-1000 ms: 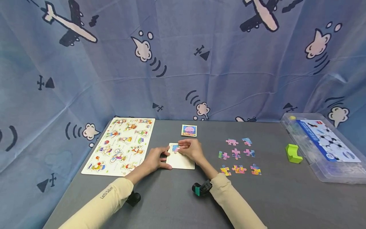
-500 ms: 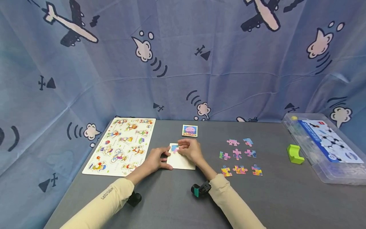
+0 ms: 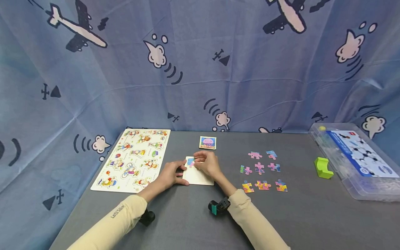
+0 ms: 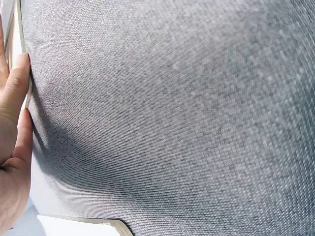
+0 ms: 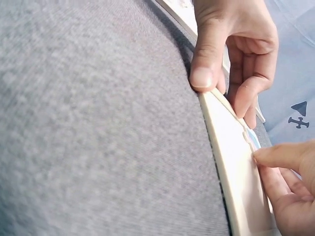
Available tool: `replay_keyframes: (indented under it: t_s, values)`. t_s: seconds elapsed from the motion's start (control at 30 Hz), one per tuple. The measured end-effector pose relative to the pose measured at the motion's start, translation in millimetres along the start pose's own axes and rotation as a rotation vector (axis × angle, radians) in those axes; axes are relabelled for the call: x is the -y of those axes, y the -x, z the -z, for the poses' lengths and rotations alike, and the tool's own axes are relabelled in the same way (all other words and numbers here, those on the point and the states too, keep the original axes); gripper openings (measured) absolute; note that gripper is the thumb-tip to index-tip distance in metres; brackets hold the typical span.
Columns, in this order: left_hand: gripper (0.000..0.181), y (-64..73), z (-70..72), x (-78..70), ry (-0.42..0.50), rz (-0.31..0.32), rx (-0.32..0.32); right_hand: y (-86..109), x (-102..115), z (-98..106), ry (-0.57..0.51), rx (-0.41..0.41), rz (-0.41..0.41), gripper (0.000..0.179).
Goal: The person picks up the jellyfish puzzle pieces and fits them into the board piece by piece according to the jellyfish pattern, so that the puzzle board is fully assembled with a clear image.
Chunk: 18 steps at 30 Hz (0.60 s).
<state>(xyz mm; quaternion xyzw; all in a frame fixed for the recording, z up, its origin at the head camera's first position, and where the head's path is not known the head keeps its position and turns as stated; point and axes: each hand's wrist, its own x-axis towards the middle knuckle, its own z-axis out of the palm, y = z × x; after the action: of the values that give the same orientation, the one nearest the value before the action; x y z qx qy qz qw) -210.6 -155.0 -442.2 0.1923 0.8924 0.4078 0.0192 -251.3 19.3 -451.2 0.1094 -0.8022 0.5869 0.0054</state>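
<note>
My left hand (image 3: pixel 170 174) holds the left side of a cream square puzzle frame (image 3: pixel 202 178), its thumb near the lower left corner. At the frame's upper left corner lies a blue-and-pink jigsaw piece (image 3: pixel 190 161), with the fingertips of my right hand (image 3: pixel 208 164) pinching its right part. The right wrist view shows the left thumb against the edge of the puzzle frame (image 5: pixel 231 147), and the right thumb and index finger at the jigsaw piece (image 5: pixel 253 138). Some of the piece is covered by fingers. In the left wrist view only part of the left hand (image 4: pixel 15 103) appears.
Several loose jigsaw pieces (image 3: pixel 259 168) lie in rows to the right. A small picture puzzle (image 3: pixel 207 142) sits behind the frame. A large illustrated board (image 3: pixel 134 163) lies left; a green block (image 3: pixel 323 168) and a clear plastic case (image 3: pixel 350 166) stand right.
The hands, frame and piece keep nearly the same positions. The right fingertips shift very slightly left on the piece; the head view drifts a little.
</note>
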Motion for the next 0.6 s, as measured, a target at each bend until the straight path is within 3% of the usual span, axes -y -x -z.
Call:
replay_keyframes:
  t_s: [0.13,0.43,0.6]
  values:
    - [0.060,-0.2,-0.2,0.3,0.000,-0.009,-0.003,-0.3,-0.9,-0.6,-0.005,0.018,0.002,0.026]
    - [0.052,-0.3,-1.2,-0.6,-0.001,-0.015,-0.003,3.5,-1.2,10.9,-0.167,0.026,-0.012,0.028]
    - [0.058,0.7,-0.7,-1.7,-0.009,0.047,0.005,8.1,-2.6,26.9,-0.184,0.059,-0.029,0.029]
